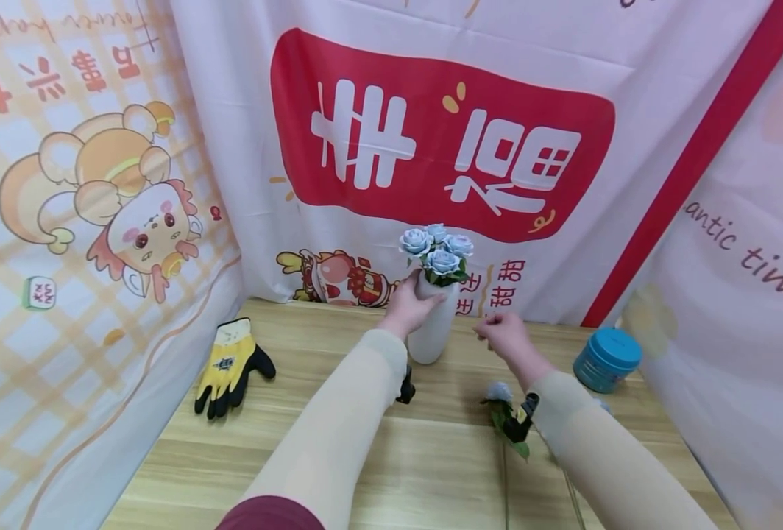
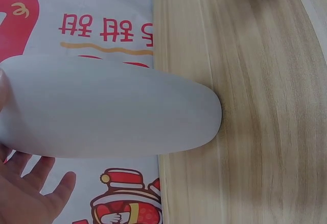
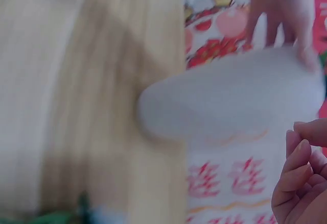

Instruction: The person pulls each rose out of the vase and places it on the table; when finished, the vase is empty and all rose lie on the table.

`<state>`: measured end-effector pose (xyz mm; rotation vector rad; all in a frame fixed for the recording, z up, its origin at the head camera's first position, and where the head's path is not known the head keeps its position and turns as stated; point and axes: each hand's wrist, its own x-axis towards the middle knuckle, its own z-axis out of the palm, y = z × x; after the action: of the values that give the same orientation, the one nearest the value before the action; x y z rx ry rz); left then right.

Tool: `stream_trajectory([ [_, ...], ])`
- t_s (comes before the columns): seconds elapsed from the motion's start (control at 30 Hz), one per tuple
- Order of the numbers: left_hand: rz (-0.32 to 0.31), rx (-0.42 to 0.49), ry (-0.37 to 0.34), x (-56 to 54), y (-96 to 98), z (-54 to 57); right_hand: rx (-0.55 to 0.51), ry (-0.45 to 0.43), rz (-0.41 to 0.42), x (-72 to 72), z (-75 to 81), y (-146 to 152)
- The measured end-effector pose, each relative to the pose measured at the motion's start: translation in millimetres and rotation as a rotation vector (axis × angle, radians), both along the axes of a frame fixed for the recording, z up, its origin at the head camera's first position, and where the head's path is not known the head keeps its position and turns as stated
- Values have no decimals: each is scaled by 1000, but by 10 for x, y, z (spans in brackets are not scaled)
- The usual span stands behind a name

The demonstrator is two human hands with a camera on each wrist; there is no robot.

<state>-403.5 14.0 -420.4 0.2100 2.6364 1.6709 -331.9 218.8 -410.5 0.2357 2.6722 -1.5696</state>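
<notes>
In the head view my left hand (image 1: pixel 408 308) grips a white vase (image 1: pixel 433 327) near its top, thumb across the front. The vase stands upright on the table, its base on the wood. Several pale blue artificial roses (image 1: pixel 436 252) with green leaves fill its mouth. To the right of the vase, my right hand (image 1: pixel 507 338) is raised with curled fingers and holds nothing. The right wrist view shows that hand's thumb and fingertips (image 3: pixel 302 147) close together beside the vase's upper part. Another blue rose (image 1: pixel 500 392) lies on the table below the right wrist.
A yellow and black work glove (image 1: pixel 232 364) lies at the left of the wooden table (image 1: pixel 431 471). At the right stands a teal lidded jar (image 1: pixel 608 359). One more rose stem (image 1: pixel 573 500) is partly hidden under the right forearm. Printed cloth hangs behind and on both sides.
</notes>
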Motion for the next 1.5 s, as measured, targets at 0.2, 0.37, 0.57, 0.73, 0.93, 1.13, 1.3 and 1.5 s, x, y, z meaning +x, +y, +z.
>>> stream_trajectory([
  [0.2,-10,-12,29,-22,3,-13,-29,101,38,-158,360,-410],
  [0.37,-2,-54,13,-15,-16,-4,-152,115,31,-266,440,-640],
  [0.57,-1,-85,32,-11,-23,5,-325,105,73,-331,445,-823],
  [0.73,4,-120,59,-2,-17,19,-370,85,44,-365,462,-882],
  [0.93,13,-129,61,15,-16,42,-450,132,4,-354,582,-879],
  [1.13,-4,-104,63,-19,-28,14,-500,240,79,-191,949,-869],
  [1.3,-23,-74,56,-7,-33,-9,-515,305,138,25,1288,-858],
  [1.5,4,-56,2,-27,2,-32,-561,412,203,316,1635,-806],
])
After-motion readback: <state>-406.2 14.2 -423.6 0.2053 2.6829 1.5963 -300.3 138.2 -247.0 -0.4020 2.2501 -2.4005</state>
